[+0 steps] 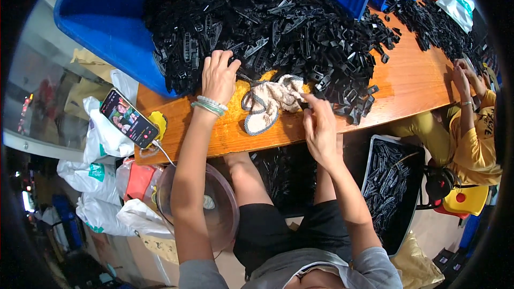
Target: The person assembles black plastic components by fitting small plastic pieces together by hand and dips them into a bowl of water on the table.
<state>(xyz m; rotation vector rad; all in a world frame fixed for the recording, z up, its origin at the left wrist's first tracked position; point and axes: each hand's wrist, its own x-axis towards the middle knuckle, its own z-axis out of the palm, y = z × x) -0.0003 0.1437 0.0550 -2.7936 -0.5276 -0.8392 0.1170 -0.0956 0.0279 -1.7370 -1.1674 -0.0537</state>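
A large heap of black plastic parts (257, 32) spills from a tipped blue bin (101, 21) onto the wooden table. My left hand (218, 79), with beaded bracelets at the wrist, rests at the heap's near left edge. Its fingers bend down at the parts, and whatever lies under the fingertips is hidden. My right hand (321, 128) hovers over the table's near edge, just right of a crumpled white cloth (273, 101) with a grey border. The right fingers are curled, thumb and index close together; what they pinch, if anything, is too small to name.
A lit phone (128, 118) with a cable stands at the left on the table (417, 83). Below are a clear plastic tub (222, 203) and a black crate (365, 182) of parts. Another person's hands (465, 80) are at the right, near a second pile (428, 24).
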